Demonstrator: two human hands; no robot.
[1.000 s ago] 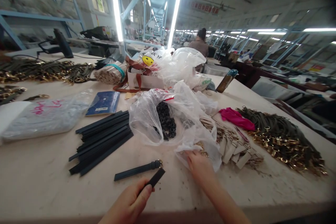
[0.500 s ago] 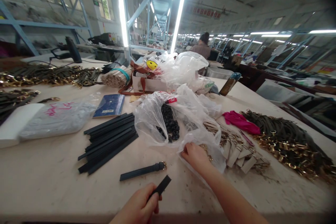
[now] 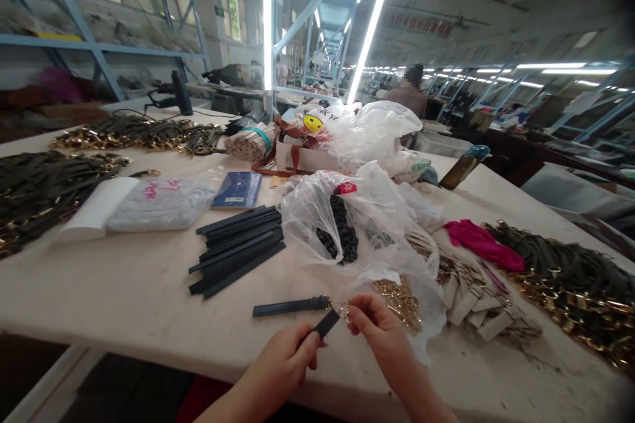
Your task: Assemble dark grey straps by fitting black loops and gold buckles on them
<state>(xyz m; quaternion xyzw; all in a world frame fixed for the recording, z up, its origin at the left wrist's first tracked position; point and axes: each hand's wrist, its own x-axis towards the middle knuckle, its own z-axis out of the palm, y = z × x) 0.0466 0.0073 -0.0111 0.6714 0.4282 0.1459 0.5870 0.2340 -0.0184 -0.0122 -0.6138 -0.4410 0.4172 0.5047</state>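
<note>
My left hand (image 3: 290,357) is closed on a short black strap (image 3: 328,324), whose free end points up to the right. In the fingertips of my right hand (image 3: 381,330) is a small gold buckle (image 3: 344,310), close to that strap end; whether they touch I cannot tell. Just beyond lies a black strap with a buckle and loop on it (image 3: 290,306). Beside my right hand, gold buckles (image 3: 399,301) lie heaped on an opened clear plastic bag (image 3: 430,307). A stack of black straps (image 3: 243,244) is farther left, and small black loops (image 3: 342,238) fill another plastic bag (image 3: 302,218).
Beige straps (image 3: 476,297), a pink cloth (image 3: 483,244) and dark straps with gold fittings (image 3: 570,297) cover the table's right side. A blue booklet (image 3: 237,190) and a packed plastic bag (image 3: 161,203) lie left. A person (image 3: 409,96) is in the background.
My right hand has come out of the plastic bag with a gold buckle and moved to the strap end. The bag now lies more open, showing its buckles. The view has shifted left.
</note>
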